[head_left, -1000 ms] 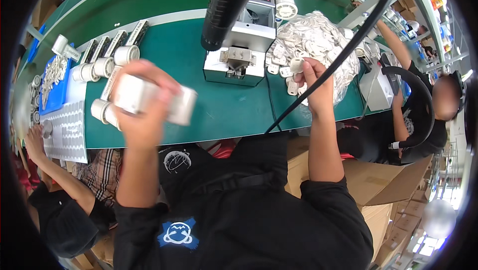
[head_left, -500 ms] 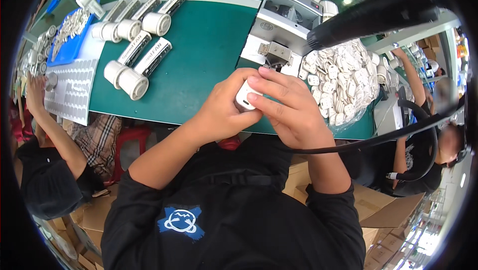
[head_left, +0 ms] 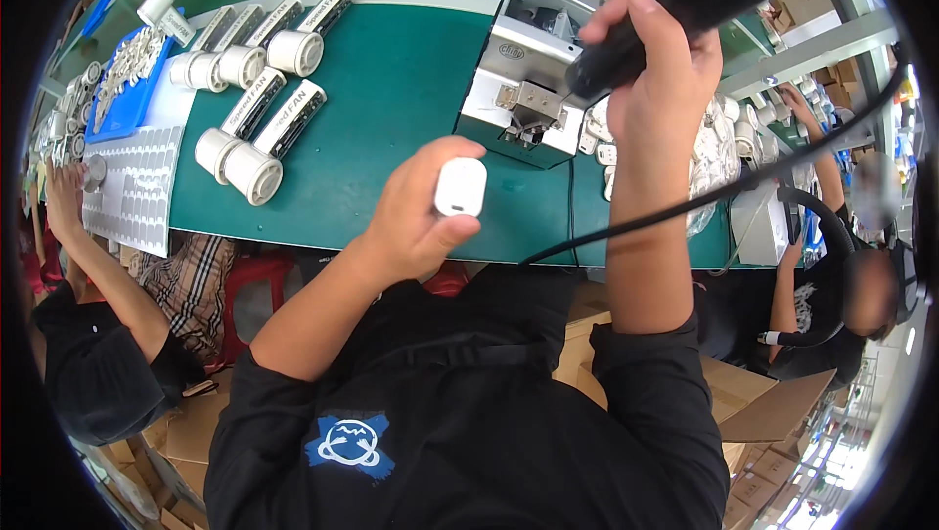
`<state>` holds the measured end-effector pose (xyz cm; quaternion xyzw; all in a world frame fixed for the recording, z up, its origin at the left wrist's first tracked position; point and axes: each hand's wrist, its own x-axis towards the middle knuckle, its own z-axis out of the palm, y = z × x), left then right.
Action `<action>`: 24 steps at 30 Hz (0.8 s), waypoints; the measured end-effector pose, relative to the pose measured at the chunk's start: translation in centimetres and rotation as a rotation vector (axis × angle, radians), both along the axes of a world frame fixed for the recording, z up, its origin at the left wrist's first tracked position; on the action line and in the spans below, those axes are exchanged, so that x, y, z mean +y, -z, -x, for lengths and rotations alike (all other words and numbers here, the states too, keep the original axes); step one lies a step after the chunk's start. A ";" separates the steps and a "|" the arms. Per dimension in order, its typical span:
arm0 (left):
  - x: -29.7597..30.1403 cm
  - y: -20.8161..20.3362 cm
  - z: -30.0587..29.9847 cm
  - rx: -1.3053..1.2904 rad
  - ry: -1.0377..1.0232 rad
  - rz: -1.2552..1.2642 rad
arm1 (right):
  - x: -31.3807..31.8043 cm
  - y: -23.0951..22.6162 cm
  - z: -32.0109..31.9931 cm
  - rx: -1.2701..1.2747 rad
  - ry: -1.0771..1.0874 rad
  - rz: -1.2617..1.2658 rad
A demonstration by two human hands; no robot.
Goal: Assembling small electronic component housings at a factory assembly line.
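Observation:
In my left hand (head_left: 411, 207) is a white plastic housing (head_left: 460, 188), seen end-on, with rounded corners and a small dark slot near its lower edge. Fingers and thumb clasp its left side; the rest of it is hidden. My right hand (head_left: 670, 66) is raised at the upper right, wrapped round a black electric screwdriver (head_left: 636, 56) that points down and to the left. Just below the screwdriver's tip stands a silver-grey screw feeder (head_left: 528, 70) with a metal block at its front.
Several white handheld fans (head_left: 256, 174) lie on the green bench (head_left: 391, 70) at left. A blue tray (head_left: 132, 100) holds small white parts. Behind my right forearm, a clear bag (head_left: 709, 163) holds white caps. A black cable (head_left: 743, 183) crosses the right side. Co-workers sit at both sides.
My right hand has left the white housing, moved up and right, and taken hold of the screwdriver. The left hand still holds the housing, now slightly further left.

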<state>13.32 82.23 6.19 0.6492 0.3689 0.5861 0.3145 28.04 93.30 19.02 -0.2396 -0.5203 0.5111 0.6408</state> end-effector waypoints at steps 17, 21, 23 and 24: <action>0.6 1.1 -0.1 -0.155 -0.080 -0.025 | -0.3 4.4 -0.9 -0.068 -0.293 -0.134; 0.5 1.0 -0.1 -0.120 -0.059 -0.021 | 0.6 4.6 -0.5 -0.058 -0.201 -0.142; 0.5 1.0 -0.2 -0.120 -0.056 -0.026 | 0.6 5.3 -0.4 -0.093 -0.221 -0.098; 0.5 0.9 -0.1 -0.119 -0.053 -0.033 | 0.3 5.3 -0.6 -0.048 -0.245 -0.078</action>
